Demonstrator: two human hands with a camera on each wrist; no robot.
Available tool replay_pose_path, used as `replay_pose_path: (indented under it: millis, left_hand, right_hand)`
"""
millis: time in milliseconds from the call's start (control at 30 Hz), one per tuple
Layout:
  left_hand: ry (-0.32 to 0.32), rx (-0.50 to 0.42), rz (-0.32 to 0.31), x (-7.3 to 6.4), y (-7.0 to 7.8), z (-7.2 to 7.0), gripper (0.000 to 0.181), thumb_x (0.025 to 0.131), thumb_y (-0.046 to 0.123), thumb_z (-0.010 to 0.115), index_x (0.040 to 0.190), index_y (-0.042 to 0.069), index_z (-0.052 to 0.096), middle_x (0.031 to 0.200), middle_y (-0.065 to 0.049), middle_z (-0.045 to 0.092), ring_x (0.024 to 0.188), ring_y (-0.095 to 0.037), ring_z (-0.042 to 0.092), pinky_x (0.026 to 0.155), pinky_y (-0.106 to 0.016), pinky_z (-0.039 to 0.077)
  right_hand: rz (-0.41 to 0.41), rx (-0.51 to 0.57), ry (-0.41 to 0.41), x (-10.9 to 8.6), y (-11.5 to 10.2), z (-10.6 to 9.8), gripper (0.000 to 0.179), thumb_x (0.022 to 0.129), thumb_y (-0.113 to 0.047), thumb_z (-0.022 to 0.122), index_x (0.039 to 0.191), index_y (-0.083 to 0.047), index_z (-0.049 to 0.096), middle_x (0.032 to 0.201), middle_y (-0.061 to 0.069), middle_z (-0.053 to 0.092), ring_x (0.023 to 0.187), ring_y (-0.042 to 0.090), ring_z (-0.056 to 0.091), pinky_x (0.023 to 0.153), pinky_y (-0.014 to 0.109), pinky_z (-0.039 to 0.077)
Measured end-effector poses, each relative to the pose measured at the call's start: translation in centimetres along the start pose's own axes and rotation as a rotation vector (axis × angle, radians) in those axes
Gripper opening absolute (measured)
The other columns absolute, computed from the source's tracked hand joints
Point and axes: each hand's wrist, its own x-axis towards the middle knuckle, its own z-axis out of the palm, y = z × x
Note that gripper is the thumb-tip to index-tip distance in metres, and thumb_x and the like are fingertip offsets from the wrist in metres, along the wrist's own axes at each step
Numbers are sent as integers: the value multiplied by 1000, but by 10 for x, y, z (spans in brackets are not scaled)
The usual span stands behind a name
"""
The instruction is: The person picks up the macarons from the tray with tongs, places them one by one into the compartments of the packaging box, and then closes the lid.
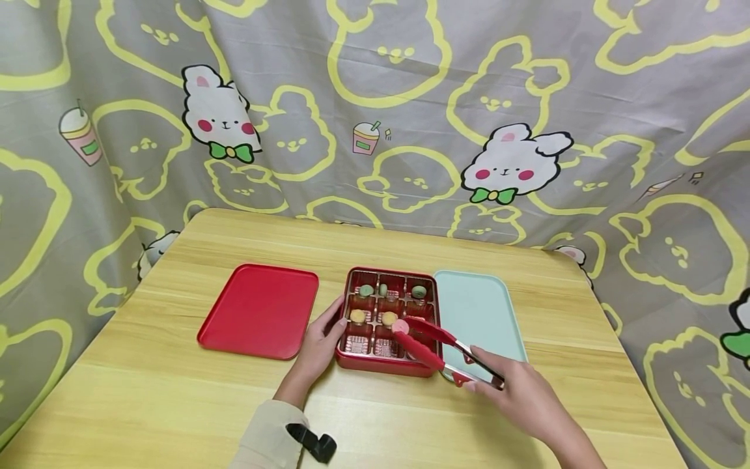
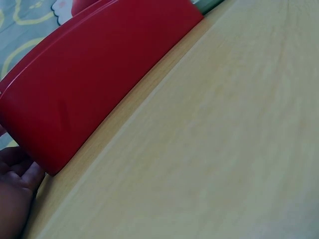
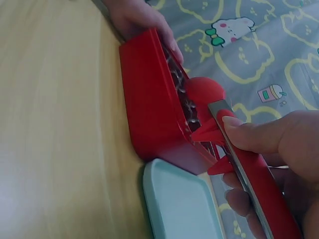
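Note:
My right hand (image 1: 518, 394) grips red-tipped metal tongs (image 1: 430, 348). Between the tong tips is a small pink macaron (image 1: 400, 327), over the red divided box (image 1: 387, 366). My left hand (image 1: 321, 342) rests against the box's left side, its fingers along the wall. In the back row lie green macarons (image 1: 418, 292), one of them on edge; yellow macarons (image 1: 357, 316) lie in the left and middle compartments of the middle row. The right wrist view shows the tongs (image 3: 254, 184) reaching over the box rim. Only part of the left hand (image 2: 17, 174) shows in the left wrist view, at the box's corner.
A flat red tray or lid (image 1: 258, 312) lies to the left of the box. On the right, a pale green tray (image 1: 483, 306) sits close beside it, partly under the tongs. A patterned curtain (image 1: 404, 163) hangs behind the wooden table (image 1: 381, 423).

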Motion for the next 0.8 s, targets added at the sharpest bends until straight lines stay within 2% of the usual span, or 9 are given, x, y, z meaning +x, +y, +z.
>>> replay_pose_path:
  millis: [133, 233, 633, 800]
  left_hand:
    - [-6, 27, 2, -6, 16, 0, 49, 97, 11, 49, 145, 13, 38, 149, -10, 37, 139, -29, 29, 115, -46, 23]
    - [-9, 31, -7, -7, 18, 0, 49, 98, 12, 49, 146, 13, 37, 149, -9, 36, 139, -28, 29, 115, -45, 23]
    - [0, 35, -10, -7, 18, 0, 49, 97, 12, 49, 145, 14, 38, 149, -8, 37, 140, -27, 28, 116, -44, 22]
    - [-4, 36, 5, -7, 17, 0, 49, 97, 11, 49, 145, 12, 38, 149, -9, 37, 140, -29, 28, 115, -45, 23]
  right_hand:
    - [-6, -11, -23, -1, -3, 3, 59, 78, -43, 72, 131, -20, 58, 61, -9, 43, 54, 2, 35, 47, 19, 30]
    - [-4, -23, -35, -2, -4, 4, 59, 77, -44, 73, 130, -22, 59, 62, -8, 41, 55, 3, 34, 48, 20, 29]
    - [22, -20, -42, -1, -5, 4, 58, 77, -40, 74, 130, -22, 59, 62, -8, 43, 55, 3, 36, 48, 20, 30]
    - [34, 7, -20, -1, 0, 3, 59, 79, -39, 73, 132, -19, 57, 63, -8, 46, 55, 4, 38, 47, 20, 31]
